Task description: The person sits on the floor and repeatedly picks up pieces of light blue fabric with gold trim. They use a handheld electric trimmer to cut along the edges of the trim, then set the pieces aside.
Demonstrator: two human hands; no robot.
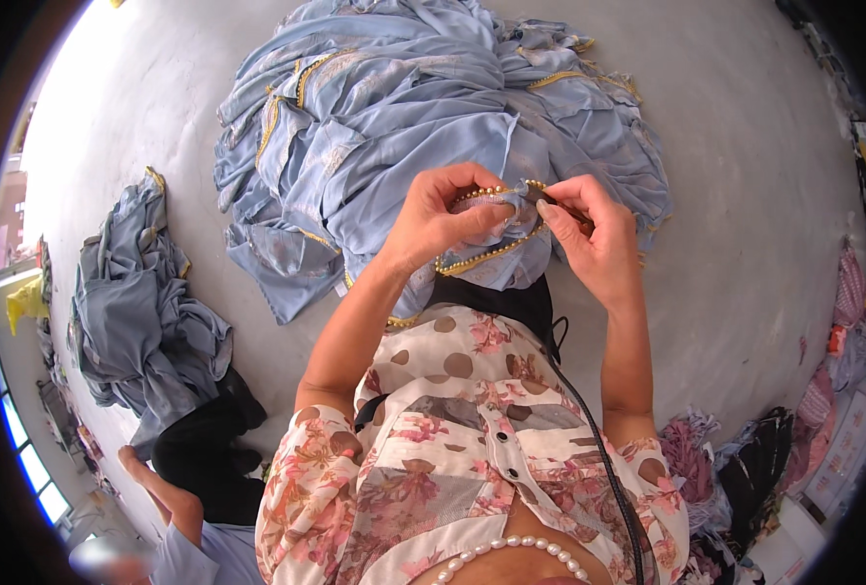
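Observation:
In front of my body, my left hand [454, 216] pinches the edge of a light blue cloth [511, 261] with gold beaded trim. A looped stretch of that trim hangs below the fingers. My right hand [594, 234] is closed, close beside the left, around what looks like small dark thread snips [540, 197]. Their tip points at the trimmed edge; most of the tool is hidden by my fingers. Beyond my hands, the cloth runs into a large heap of the same blue fabric [394, 117], with gold edging showing in several places.
A person [194, 546] sits at the lower left by another blue-grey cloth heap [145, 302]. Grey floor [745, 195] surrounds the large pile. Pink and dark textiles [696, 458] lie at the lower right. A black cord [598, 429] runs down my front.

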